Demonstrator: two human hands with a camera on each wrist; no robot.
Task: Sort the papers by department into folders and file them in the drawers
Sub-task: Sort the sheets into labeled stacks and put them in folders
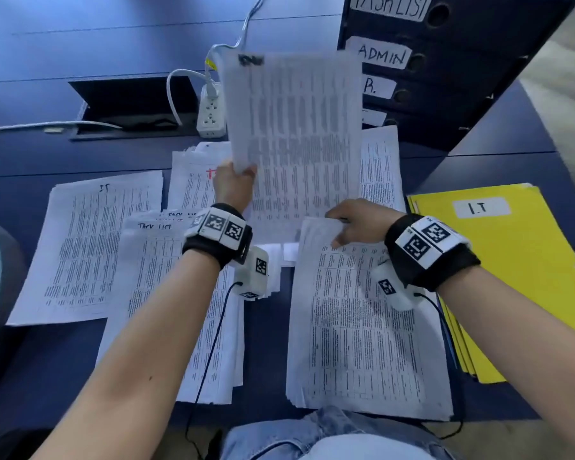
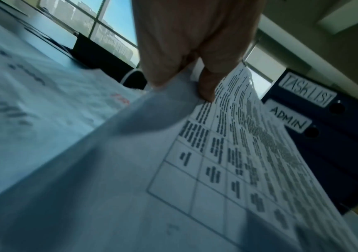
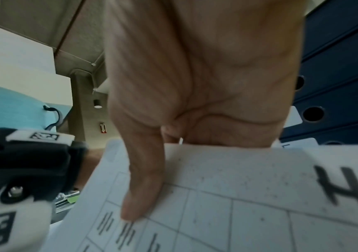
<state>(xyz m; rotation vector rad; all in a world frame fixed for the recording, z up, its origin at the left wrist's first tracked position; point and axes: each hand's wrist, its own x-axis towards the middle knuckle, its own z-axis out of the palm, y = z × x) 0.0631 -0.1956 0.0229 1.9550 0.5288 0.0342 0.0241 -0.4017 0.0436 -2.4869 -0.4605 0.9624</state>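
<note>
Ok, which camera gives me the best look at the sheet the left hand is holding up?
The head view: it shows the whole raised sheet, the left hand pinching its lower left corner. The left wrist view shows only that corner and blurred table print stretching away. The right wrist view shows a different paper, under the right hand.

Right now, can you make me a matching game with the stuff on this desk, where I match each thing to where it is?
Things:
1. yellow folder
2. raised sheet
3. power strip
4. drawer box

Places:
A. far right corner of the desk, with labels on its fronts
B. held up in the air by the left hand
C. flat at the right edge of the desk, marked I.T
D. beside the open hatch in the desk, with a white plug in it

Pairs: 1-C, 2-B, 3-D, 4-A
</note>
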